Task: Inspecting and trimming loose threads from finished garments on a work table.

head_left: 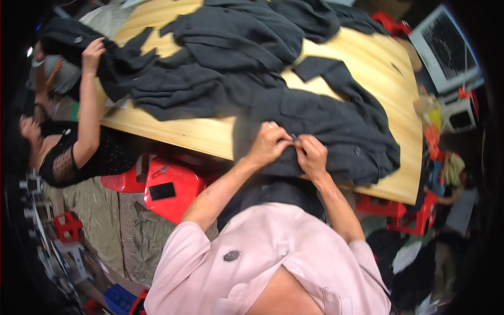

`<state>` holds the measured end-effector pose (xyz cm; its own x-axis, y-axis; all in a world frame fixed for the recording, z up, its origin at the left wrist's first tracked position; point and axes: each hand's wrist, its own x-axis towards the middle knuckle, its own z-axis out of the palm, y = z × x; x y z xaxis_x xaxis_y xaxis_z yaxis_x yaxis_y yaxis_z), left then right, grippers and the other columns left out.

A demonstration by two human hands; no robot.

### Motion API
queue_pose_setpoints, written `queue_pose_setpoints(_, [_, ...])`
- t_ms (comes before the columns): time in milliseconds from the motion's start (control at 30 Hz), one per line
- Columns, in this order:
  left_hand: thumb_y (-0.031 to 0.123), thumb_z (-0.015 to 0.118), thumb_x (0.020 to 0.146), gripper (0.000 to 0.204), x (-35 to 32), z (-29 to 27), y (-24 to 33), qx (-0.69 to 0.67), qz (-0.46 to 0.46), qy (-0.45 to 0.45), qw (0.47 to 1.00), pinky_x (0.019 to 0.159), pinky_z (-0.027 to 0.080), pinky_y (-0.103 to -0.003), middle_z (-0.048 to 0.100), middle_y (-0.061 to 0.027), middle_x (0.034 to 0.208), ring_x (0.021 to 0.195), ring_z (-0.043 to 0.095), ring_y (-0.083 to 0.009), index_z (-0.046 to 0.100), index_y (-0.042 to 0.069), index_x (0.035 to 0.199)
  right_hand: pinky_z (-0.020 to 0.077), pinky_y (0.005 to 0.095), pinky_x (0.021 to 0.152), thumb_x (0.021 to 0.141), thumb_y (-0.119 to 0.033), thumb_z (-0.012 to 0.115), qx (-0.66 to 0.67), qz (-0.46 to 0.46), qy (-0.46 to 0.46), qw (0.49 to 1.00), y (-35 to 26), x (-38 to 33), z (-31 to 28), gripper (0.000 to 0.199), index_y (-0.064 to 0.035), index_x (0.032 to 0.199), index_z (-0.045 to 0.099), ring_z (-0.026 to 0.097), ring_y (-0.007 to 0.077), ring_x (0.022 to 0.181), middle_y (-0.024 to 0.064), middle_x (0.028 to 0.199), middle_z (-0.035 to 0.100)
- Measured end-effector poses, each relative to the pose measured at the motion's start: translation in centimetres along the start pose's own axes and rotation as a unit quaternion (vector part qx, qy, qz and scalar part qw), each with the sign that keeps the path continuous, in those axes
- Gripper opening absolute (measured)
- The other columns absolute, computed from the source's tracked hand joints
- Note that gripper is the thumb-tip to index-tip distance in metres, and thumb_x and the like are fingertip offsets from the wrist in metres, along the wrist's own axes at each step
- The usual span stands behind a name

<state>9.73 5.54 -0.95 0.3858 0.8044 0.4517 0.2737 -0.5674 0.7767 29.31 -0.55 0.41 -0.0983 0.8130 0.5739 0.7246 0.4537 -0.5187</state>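
A dark charcoal coat (pixel 325 118) lies spread at the near edge of the table, one sleeve (pixel 338 73) bent toward the far side. Over its near part, my left hand (pixel 269 143) and my right hand (pixel 312 153) meet fingertip to fingertip. Both are closed in a pinch on the coat's cloth, around a small dark piece (pixel 294 138) too small to make out clearly. A ring shows on my left hand. To the right of my right hand, a round dark button (pixel 357 150) sits on the coat.
More dark garments (pixel 226 52) are heaped across the wooden table (pixel 401 100). At the left, a co-worker's hand (pixel 93 51) lifts dark cloth. Red stools (pixel 176 181) stand below the near edge, one carrying a phone (pixel 163 191). A monitor (pixel 445 47) is at the far right.
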Motion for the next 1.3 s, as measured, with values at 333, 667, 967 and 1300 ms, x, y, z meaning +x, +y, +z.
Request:
queue_pose_setpoints(333, [-0.009, 0.081, 0.081, 0.016, 0.1, 1.6, 0.4, 0.093, 0.058, 0.048, 0.993, 0.085, 0.053, -0.046, 0.071, -0.0131, 0.083, 0.085, 0.068, -0.0339, 0.072, 0.001, 0.090, 0.0619, 0.0435, 0.071, 0.084, 0.007, 0.078, 0.020, -0.001, 0.046, 0.999, -0.2, -1.0, 1.1, 0.012, -0.0009, 0.091, 0.071, 0.077, 0.0361, 0.081, 0.0146, 0.091, 0.076])
queue_pose_setpoints(667, [-0.005, 0.078, 0.086, 0.023, -0.8, -3.1, 1.0, 0.126, 0.150, -0.159, 0.968, 0.089, 0.056, -0.042, 0.070, -0.0107, 0.114, 0.104, 0.069, -0.0321, 0.074, 0.004, 0.107, 0.0636, 0.0400, 0.079, 0.084, 0.002, 0.083, -0.154, 0.050, -0.034, 0.986, 0.3, -1.9, -6.6, 0.021, -0.0043, 0.101, 0.073, 0.078, 0.0319, 0.093, 0.0098, 0.109, 0.076])
queue_pose_setpoints(967, [0.008, 0.089, 0.085, 0.032, -0.1, -0.3, 4.8, 0.203, 0.117, -0.102, 0.967, 0.094, 0.050, -0.043, 0.067, -0.0107, 0.106, 0.103, 0.067, -0.0319, 0.070, 0.006, 0.111, 0.0605, 0.0377, 0.081, 0.083, -0.010, 0.089, -0.212, 0.039, -0.047, 0.975, -0.1, -2.1, -8.8, 0.023, -0.0056, 0.101, 0.076, 0.071, 0.0266, 0.095, 0.0064, 0.100, 0.072])
queue_pose_setpoints(1300, [0.011, 0.079, 0.094, 0.016, 2.2, 2.3, 6.5, 0.326, 0.111, -0.219, 0.913, 0.083, 0.056, -0.043, 0.071, -0.0127, 0.096, 0.087, 0.073, -0.0320, 0.070, 0.006, 0.107, 0.0556, 0.0406, 0.086, 0.081, -0.007, 0.073, -0.218, -0.027, -0.081, 0.972, 1.9, -4.2, -9.0, 0.005, -0.0063, 0.081, 0.068, 0.065, 0.0275, 0.088, 0.0090, 0.088, 0.064])
